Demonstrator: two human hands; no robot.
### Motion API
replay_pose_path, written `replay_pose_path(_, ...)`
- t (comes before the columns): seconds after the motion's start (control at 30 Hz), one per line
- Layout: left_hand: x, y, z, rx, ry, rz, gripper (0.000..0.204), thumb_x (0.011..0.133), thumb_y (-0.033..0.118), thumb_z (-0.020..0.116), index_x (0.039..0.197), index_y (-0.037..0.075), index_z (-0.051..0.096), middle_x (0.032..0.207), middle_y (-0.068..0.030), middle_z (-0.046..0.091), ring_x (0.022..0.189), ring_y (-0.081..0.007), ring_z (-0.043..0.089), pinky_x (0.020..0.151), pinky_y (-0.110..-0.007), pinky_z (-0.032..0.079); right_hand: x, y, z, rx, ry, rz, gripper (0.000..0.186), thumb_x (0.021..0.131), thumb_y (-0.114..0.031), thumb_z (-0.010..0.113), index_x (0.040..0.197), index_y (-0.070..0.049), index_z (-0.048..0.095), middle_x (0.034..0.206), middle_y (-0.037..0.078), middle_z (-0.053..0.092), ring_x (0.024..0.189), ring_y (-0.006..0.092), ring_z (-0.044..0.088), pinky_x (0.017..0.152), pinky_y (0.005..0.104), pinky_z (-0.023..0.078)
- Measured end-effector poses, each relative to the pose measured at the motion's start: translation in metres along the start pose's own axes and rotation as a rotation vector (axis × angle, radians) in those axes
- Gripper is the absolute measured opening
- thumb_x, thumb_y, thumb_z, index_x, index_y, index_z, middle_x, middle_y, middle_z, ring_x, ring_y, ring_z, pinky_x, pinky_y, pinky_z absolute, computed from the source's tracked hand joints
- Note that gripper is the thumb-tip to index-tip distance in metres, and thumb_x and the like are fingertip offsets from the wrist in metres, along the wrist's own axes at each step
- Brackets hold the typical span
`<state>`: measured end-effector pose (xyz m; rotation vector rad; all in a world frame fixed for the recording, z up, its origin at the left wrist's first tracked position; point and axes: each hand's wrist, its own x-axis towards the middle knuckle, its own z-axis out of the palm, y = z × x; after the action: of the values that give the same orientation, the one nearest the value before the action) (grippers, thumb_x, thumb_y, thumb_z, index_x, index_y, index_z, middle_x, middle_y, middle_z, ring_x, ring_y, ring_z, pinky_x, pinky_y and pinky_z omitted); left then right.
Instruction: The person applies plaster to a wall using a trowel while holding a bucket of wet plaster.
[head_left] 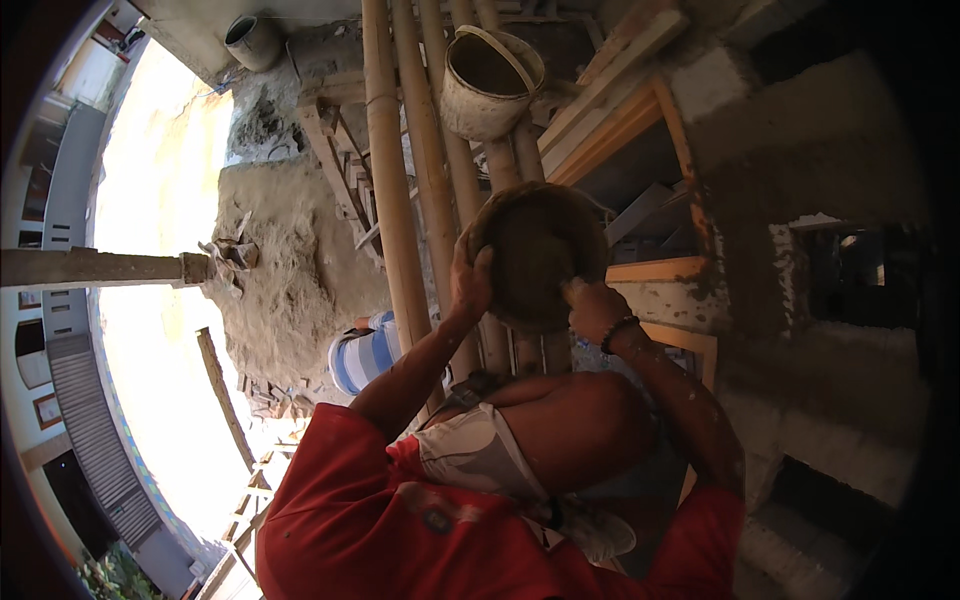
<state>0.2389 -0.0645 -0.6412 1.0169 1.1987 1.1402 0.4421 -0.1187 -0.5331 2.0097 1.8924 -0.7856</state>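
One bowl (488,208) is clamped in the left grip (472,280), a handle (571,287) in the right grip (600,314).

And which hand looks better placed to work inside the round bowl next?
Probably the right hand: it is at the lower right edge of the bowl, gripping what looks like a handle. The left hand holds the bowl's left rim.

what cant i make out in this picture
Far end of the tool in the right grip, head view: lost in the dark bowl.
Fingertips of the left grip, head view: behind the bowl.
Inside of the bucket, head view: deep shadow.
Person in blue-and-white stripes, head view: partly behind a bamboo pole.
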Motion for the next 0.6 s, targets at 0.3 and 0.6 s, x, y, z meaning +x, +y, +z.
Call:
replay_pose_path(0.3, 0.001, -0.021, -0.015, -0.113, -0.002, -0.035, 0.044, 0.096, 0.018, 0.056, 0.135, -0.001, 0.049, 0.123, -0.0167, 0.062, 0.116, -0.0257, 0.058, 0.102, -0.037, 0.043, -0.055, -0.033, -0.047, -0.265, -0.029, -0.113, 0.035, 0.090, -0.019, 0.057, 0.124, -0.011, 0.057, 0.093, 0.025, 0.068, 0.088, 0.0371, 0.070, 0.075, 0.0496, 0.057)
replay_pose_path(0.6, 0.008, -0.014, -0.017, -0.014, -0.116, -0.014, 0.045, 0.097, 0.019, 0.058, 0.137, 0.002, 0.046, 0.125, -0.0149, 0.060, 0.115, -0.0231, 0.058, 0.100, -0.037, 0.047, 0.001, 0.014, -0.060, -0.330, -0.168, -0.282, 0.025, 0.092, -0.022, 0.058, 0.111, -0.008, 0.066, 0.097, 0.016, 0.070, 0.097, 0.0327, 0.069, 0.082, 0.0433, 0.057)
